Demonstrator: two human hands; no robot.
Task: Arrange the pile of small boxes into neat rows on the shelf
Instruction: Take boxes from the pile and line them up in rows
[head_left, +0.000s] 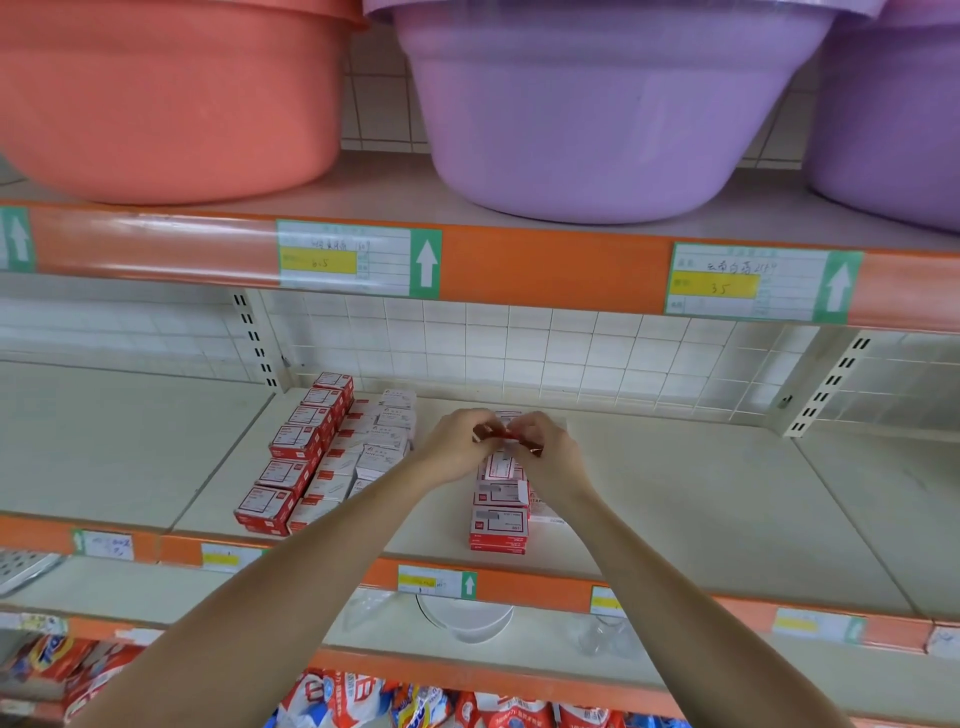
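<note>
Small red-and-white boxes stand in rows (298, 457) on the left part of the cream shelf (701, 499), next to rows of whiter boxes (379, 447). A separate line of red-and-white boxes (500, 525) runs from the shelf's front towards the back at the middle. Above that line, my left hand (460, 447) and my right hand (548, 449) meet and together pinch one small red box (501, 434), held just over the far end of the line. The fingers hide most of this box.
An orange basin (166, 98) and purple basins (608, 114) sit on the shelf above, whose orange edge (545, 270) carries price labels. A white grid panel backs the shelf. Below are a glass bowl (465, 618) and bags of detergent (467, 706).
</note>
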